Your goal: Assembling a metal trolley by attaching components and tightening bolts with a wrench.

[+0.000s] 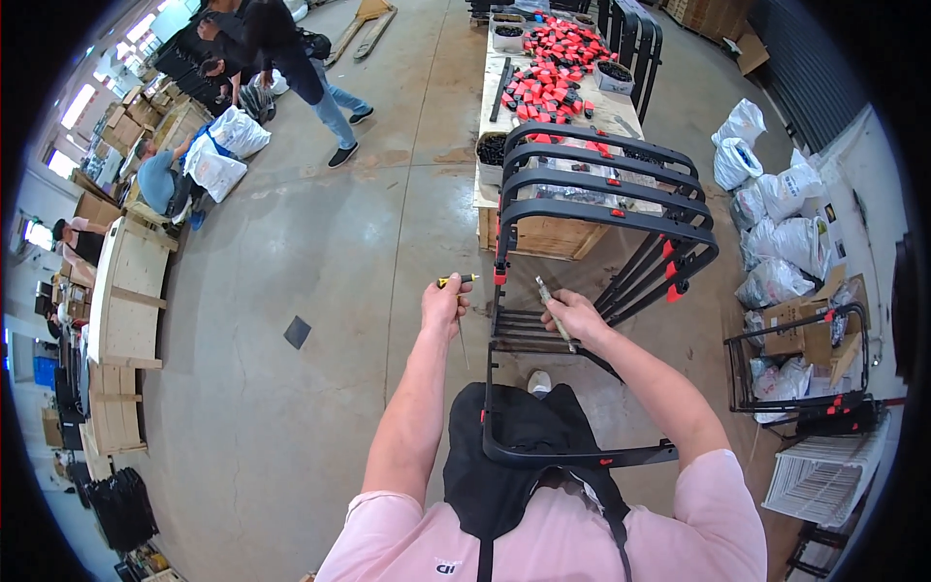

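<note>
My left hand (442, 308) is closed round a screwdriver with a black and yellow handle (458, 280); its thin shaft points down toward the floor. In my right hand (575, 318) is a slim, pale, stick-like tool (543, 288), held at a slant; its exact kind I cannot make out. One black tubular frame (567, 458) with rounded corners and small red fittings rests against my lap, between my arms. Beyond it stand several similar black frames (601, 181) in a row, with red pieces (669, 269) on their bars. Neither hand visibly touches a frame.
A wooden worktable (499, 126) ahead holds a heap of red and black parts (558, 58) and tubs of small black pieces (613, 76). White sacks (781, 238) line the right wall. A person walks (310, 78) at the upper left; others work near wooden benches (131, 291).
</note>
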The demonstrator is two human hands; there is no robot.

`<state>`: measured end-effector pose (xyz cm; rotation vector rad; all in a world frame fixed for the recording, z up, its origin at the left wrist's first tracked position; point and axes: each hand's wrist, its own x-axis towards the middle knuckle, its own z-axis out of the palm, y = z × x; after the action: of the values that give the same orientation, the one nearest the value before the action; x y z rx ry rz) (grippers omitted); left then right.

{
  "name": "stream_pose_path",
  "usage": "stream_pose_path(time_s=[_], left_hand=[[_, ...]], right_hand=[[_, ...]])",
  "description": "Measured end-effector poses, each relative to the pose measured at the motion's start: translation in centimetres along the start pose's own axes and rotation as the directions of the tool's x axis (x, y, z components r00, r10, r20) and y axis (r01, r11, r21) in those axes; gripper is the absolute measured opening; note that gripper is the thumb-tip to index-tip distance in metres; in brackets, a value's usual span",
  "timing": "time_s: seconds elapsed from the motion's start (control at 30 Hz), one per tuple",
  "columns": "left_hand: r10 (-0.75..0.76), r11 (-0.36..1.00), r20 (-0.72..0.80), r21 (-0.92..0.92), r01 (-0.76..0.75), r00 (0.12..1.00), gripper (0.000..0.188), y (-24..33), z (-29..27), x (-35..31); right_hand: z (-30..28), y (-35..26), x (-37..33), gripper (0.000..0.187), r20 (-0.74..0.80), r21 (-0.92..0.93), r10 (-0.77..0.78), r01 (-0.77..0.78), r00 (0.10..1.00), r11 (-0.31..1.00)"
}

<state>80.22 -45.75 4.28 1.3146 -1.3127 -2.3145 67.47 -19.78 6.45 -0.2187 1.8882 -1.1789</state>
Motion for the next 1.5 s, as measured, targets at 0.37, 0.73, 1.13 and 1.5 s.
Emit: stream_pose_path(time_s=[0.37, 0.73, 1.13, 1.5], left_hand=[[0.029, 0.998, -0.066, 0.055, -0.025, 0.997, 0.026, -1.3, 2.3, 1.9], [-0.049, 0.993, -0.06, 0.109, 0.055, 0.997, 0.029, 0.1, 2.9, 4.0], [-0.19, 0.975, 0.027, 0.121, 0.186, 0.981, 0.028, 1.6, 2.5, 4.6], [-0.194, 0.97, 0.036, 0.156, 0.186, 0.98, 0.024, 1.6, 2.5, 4.5]], right_hand=[[5.6, 4.4, 8.4, 0.031, -0.153, 0.072, -0.105, 0.117, 0.983, 0.991], [6.5, 4.7, 10.1, 0.034, -0.137, 0.05, -0.235, 0.244, 0.962, 0.969], [6.5, 5.2, 10.6, 0.033, -0.144, 0.02, -0.24, 0.245, 0.96, 0.969], [6.5, 3.1, 9.0, 0.041, -0.16, -0.288, -0.351, 0.296, 0.923, 0.911]])
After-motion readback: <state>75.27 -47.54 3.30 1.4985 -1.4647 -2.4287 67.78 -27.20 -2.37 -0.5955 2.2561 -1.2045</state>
